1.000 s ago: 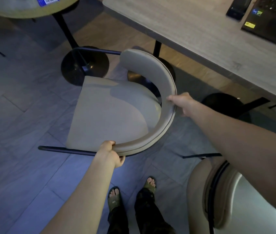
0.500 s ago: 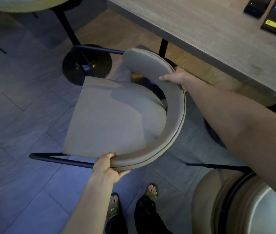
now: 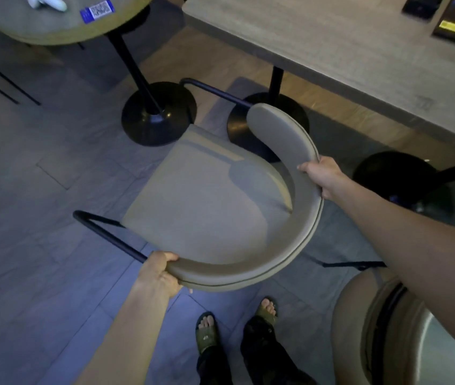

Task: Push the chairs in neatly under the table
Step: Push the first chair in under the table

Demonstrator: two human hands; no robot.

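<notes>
On the chair (image 3: 206, 207) backrest, right hand (image 3: 323, 175) has slid back; both hands' fingers grip.

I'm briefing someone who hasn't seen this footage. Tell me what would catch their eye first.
The grey chair with its curved backrest fills the centre, standing clear of the wooden table at upper right. The left hand grips one backrest end and the right hand its far side. A second chair sits at lower right.

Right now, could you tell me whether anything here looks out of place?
Yes: the chair stands clear of the table, its seat turned sideways to the edge instead of tucked under. Both hands, left and right, hold its curved back.
</notes>
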